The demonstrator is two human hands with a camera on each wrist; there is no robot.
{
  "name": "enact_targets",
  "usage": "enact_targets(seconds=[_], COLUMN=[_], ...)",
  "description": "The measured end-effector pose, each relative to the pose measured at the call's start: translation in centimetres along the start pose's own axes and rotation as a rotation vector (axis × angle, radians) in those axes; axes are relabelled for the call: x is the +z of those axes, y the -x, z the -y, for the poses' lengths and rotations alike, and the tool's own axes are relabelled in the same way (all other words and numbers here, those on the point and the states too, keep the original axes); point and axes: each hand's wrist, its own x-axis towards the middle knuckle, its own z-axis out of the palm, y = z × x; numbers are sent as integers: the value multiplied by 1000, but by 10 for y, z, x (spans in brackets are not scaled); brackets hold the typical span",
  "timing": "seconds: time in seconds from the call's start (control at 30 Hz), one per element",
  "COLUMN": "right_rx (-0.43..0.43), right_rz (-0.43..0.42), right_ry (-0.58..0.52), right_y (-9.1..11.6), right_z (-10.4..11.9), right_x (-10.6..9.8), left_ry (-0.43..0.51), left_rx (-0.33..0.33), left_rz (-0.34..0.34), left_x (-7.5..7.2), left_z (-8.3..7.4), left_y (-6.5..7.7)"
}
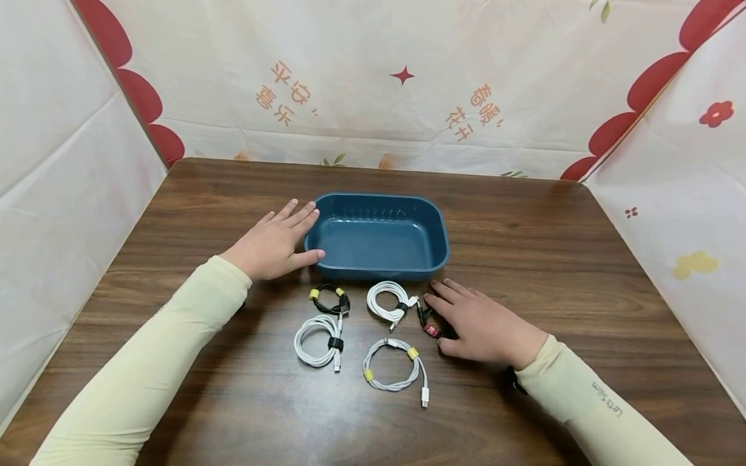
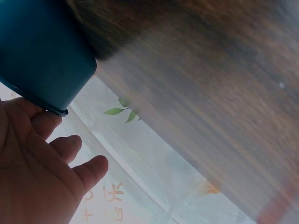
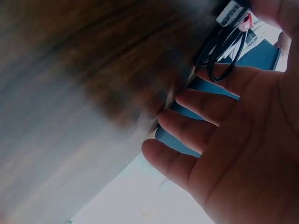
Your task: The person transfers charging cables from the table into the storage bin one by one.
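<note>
Now your left grip (image 1: 274, 244), spread, touches the blue plastic bin (image 1: 375, 274) at the frame's centre; your right grip (image 1: 486, 327), also spread, lies at the red-tagged black cable (image 1: 432, 331), lower right of centre.

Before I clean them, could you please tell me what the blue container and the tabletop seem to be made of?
Blue container: probably moulded plastic, smooth and semi-glossy; its corners are rounded and its floor reflects light.
Tabletop: wood or a wood-look laminate, with a slight sheen; brown grain and a pale reflection show, but the look leaves it open.
</note>
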Motion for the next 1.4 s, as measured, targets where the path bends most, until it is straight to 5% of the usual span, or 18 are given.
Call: enact_targets(seconds=[0.4, 0.9, 1.4], right_rx=[-100, -161, -178], right_rz=[-112, -144, -215], right_ry=[40, 73, 139], right_y=[-5, -1, 8], right_z=[-4, -5, 3], right_x=[2, -1, -21], left_ry=[5, -4, 4], left_rx=[-1, 3, -3], left_rz=[6, 3, 11], left_x=[1, 0, 0], left_z=[0, 0, 0], left_y=[-2, -1, -1])
